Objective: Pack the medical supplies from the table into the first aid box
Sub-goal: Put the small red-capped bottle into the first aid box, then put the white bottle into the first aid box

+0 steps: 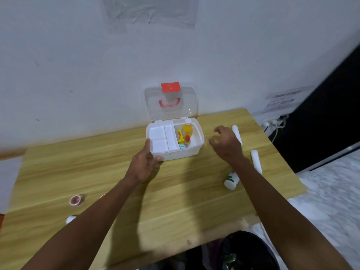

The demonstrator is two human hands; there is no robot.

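Two bare forearms reach across a pale wood-grain table [175, 201] to an open first aid box [176, 152]
The left hand [145, 162] grips the box's near left corner, thumb on the rim; the right hand [227, 142] hovers just right of it, fingers loosely curled, empty. The white plastic box sits mid-table at the far edge, its clear lid [171, 106] upright; inside, a divided white tray [161, 135] lies beside an orange bottle [187, 129] and a yellow packet [180, 136]. White cylindrical rolls [256, 160] lie to the right
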